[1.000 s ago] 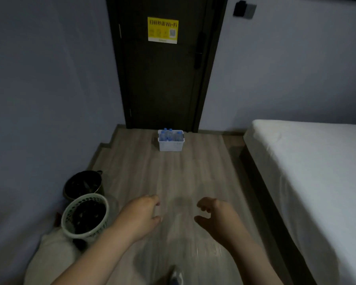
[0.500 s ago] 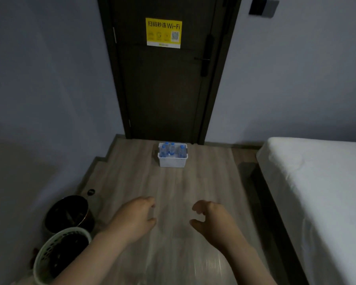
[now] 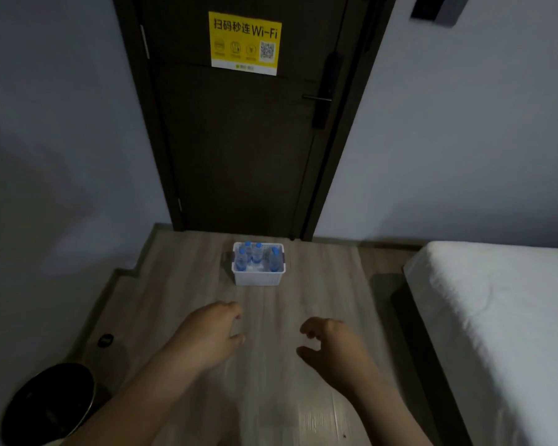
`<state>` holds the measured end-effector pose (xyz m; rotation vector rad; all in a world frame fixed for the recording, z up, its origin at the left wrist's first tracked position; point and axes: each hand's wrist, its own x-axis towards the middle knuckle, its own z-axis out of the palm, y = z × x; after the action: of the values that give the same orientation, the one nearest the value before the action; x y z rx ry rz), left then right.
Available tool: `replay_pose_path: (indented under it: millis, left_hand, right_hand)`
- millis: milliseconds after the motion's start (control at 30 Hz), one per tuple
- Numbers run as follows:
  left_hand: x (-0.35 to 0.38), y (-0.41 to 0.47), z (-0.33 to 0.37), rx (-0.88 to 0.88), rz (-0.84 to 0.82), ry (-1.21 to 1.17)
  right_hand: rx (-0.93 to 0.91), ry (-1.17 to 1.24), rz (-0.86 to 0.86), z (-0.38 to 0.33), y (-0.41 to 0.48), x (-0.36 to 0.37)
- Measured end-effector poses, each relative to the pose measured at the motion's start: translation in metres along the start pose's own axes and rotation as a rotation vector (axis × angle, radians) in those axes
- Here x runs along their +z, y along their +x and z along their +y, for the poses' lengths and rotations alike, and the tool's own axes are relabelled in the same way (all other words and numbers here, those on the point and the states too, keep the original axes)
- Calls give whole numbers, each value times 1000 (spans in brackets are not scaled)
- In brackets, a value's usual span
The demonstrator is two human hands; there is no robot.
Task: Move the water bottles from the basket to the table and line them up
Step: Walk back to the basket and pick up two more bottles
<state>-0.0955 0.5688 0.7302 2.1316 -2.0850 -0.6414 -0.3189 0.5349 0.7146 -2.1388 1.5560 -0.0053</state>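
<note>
Basket: a small white basket (image 3: 258, 278) sits on the wooden floor (image 3: 187, 284), just in front of a dark door (image 3: 239, 149) and well ahead of both hands.
Bottles: clear bottles (image 3: 256, 255) with blue caps stand upright inside the basket (the exact count is hard to tell at this distance).
Left hand: the left hand (image 3: 207, 336) is held out low over the floor, back of the hand up, fingers loosely curled and holding nothing.
Right hand: the right hand (image 3: 332, 349) is held out beside it with a gap between them, fingers loosely curled, thumb apart, nothing in its grasp.
Door: closed, with a yellow Wi-Fi sign (image 3: 245, 43) near the top and a handle (image 3: 318, 98) on its right side.
Bed: a white bed (image 3: 496, 317) runs along the right edge of the view.
Bin: a dark round bin (image 3: 49, 403) stands on the floor at lower left, near the grey wall (image 3: 62, 156).
</note>
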Motion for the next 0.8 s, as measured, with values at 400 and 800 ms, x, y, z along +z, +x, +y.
replay_pose_path:
  millis: [400, 800]
  left_hand:
    - [-31, 173, -28, -51, -6, -106]
    - [-67, 341, -26, -115, 1, -83]
  right_hand:
    - [-12, -9, -67, 29, 173, -43]
    - [-66, 3, -84, 65, 358, -114]
